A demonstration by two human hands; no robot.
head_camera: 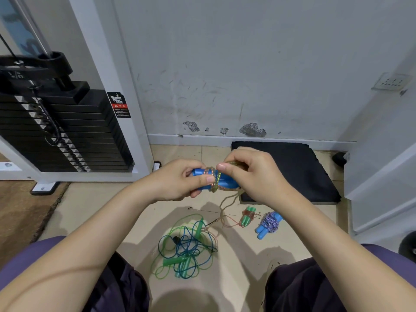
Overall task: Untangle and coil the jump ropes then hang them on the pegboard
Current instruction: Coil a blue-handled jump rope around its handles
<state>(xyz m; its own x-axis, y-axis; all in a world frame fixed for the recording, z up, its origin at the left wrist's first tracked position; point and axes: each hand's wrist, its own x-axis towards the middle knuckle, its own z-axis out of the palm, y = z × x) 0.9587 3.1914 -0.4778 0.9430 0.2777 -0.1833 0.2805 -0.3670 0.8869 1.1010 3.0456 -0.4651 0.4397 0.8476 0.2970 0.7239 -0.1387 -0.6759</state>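
Nearest the camera, on the tiled floor [94, 212] between the knees, a loose tangle of green and blue ropes [185, 246] is seen with its green handles [177, 264] lying among the loops; this bundle is judged not yet sorted. A little farther out, to the right, two ropes already bound into compact bundles are laid on the floor: a green-handled one [247, 216] and, just beside it, a blue-handled one wound in purple-and-white cord [269, 224]. Above these, the pair of blue handles [203, 177] of a speckled, multicoloured rope [215, 179] is held in the air. The handles are gripped by the left hand [180, 180], its fingers curled round them and the thumb pressed on the wraps. The rope is pinched by the right hand [252, 174] between thumb and fingertips just beside the turns already laid round the handles, and a slack length is left trailing down to the floor. The step in hand is judged to be the winding of this rope round its own handles, roughly midway through the whole task. The next move would call for steady tension, the remaining slack to be drawn up free of the tangle, and the end to be tucked under a wrap. Beyond lie a dark mat [288, 170] against the wall and a weight stack [60, 127] to the left; no pegboard is in view.
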